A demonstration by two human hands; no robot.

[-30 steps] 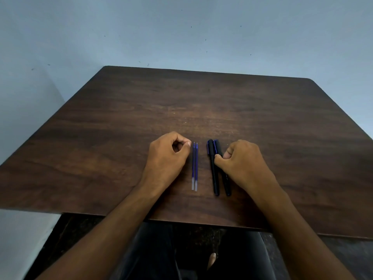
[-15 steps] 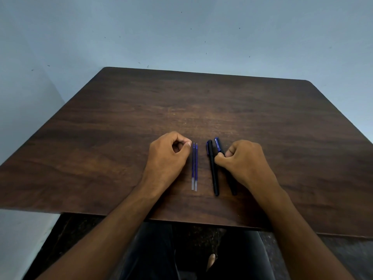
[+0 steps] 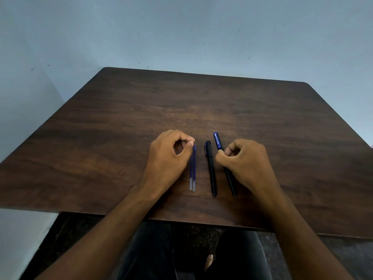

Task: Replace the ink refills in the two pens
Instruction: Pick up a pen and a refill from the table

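Head view: dark wooden table (image 3: 121, 138) carrying two blue refills (image 3: 192, 168), lying side by side, touching, just right of left hand (image 3: 167, 156). Left hand resting curled, fingertips beside refill tips; whether pinching them, cannot tell. Black pen (image 3: 211, 168) lying free between hands. Right hand (image 3: 248, 164) pinching second pen (image 3: 219, 142), blue clip end pointing away.
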